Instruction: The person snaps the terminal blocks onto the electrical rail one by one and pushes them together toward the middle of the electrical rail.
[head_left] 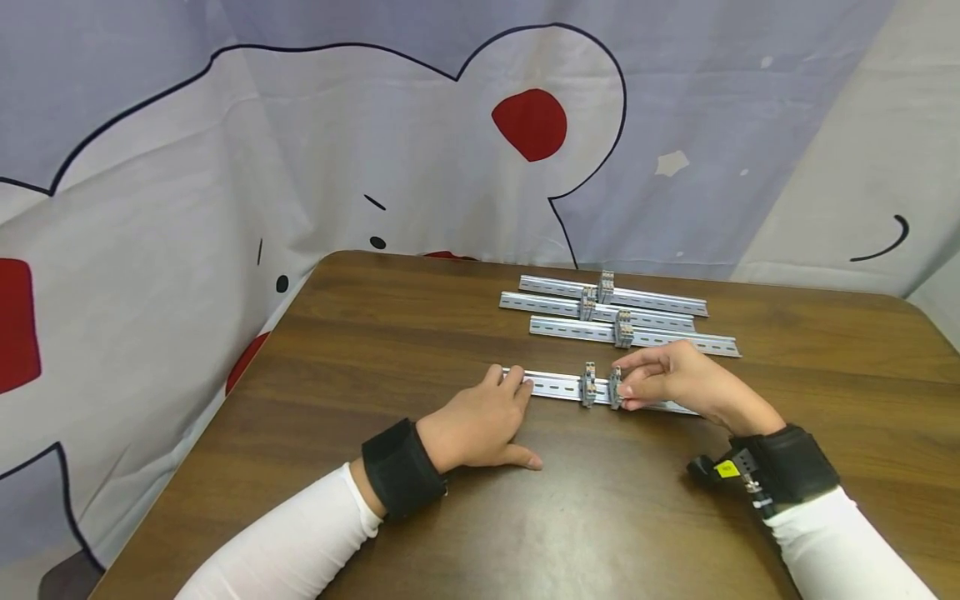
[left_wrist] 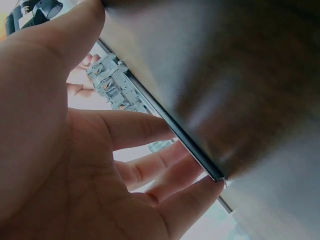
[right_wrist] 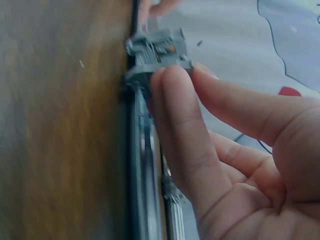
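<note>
A slotted metal DIN rail (head_left: 555, 385) lies nearest the person. My left hand (head_left: 480, 421) rests on its left end, fingers reaching over it and thumb spread apart on the table side. In the left wrist view the fingertips (left_wrist: 212, 186) touch the rail's edge. Near the rail's middle stands a grey terminal block (head_left: 589, 385). Just right of it, my right hand (head_left: 671, 385) pinches a second grey terminal block (head_left: 616, 388) between thumb and fingers, at the rail. In the right wrist view this terminal block (right_wrist: 142, 75) sits against the rail; whether it is clipped on cannot be told.
Behind, three more DIN rails lie roughly parallel: a near rail (head_left: 570, 329), a middle rail (head_left: 540, 302) and a far rail (head_left: 555, 285). Each carries grey terminal blocks (head_left: 623, 328) near its middle. A printed curtain (head_left: 420, 150) hangs behind the brown table (head_left: 337, 333).
</note>
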